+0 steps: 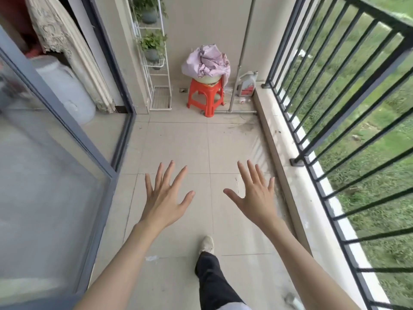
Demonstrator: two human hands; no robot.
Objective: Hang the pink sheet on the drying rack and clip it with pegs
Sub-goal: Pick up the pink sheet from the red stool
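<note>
Over the tiled balcony floor [178,148], the left hand [164,198] and right hand [257,198] stretch forward, fingers [172,173] spread wide and holding nothing. Well beyond them, the pink sheet [206,62] lies crumpled in a pale basin [206,79] on an orange stool [205,95] against the far wall, beside a white plant rack [159,86].

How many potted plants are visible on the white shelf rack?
2. One potted plant sits on the rack's top visible tier, another on the tier below. Higher tiers are cut off, so more may exist.
</note>
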